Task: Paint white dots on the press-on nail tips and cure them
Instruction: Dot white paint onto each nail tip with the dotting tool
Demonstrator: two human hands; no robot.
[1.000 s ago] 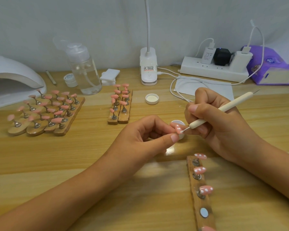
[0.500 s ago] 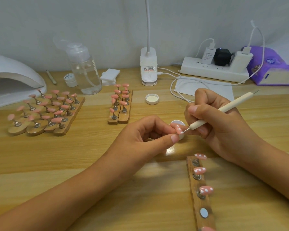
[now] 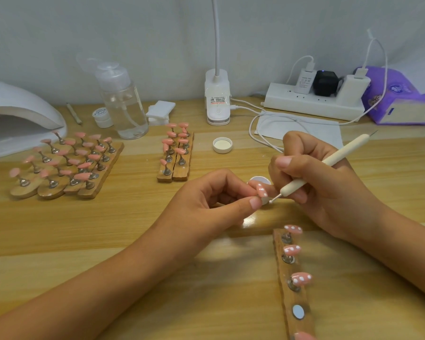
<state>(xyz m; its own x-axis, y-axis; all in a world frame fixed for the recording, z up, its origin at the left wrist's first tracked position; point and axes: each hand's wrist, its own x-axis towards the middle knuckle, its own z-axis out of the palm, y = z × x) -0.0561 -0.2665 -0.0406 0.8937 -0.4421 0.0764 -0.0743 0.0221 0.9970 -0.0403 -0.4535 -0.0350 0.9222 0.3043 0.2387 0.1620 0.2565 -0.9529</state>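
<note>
Nail tip (image 3: 261,190), pink and carrying white dots, is sitting on its little stand in my left hand (image 3: 206,204), which is pinching it between thumb and fingertips just above the table (image 3: 108,217). My right hand (image 3: 324,190) is gripping the dotting tool (image 3: 334,159) like a pen, fingers curled round the shaft. Its fine metal point is hanging just beside the tip's lower edge; whether it is touching, I cannot tell. A small white paint pot (image 3: 261,179) is showing right behind the tip. Three dotted tips (image 3: 292,250) are standing on the wooden strip (image 3: 286,271) near my right wrist. The curing lamp (image 3: 22,114) is sitting at the far left.
</note>
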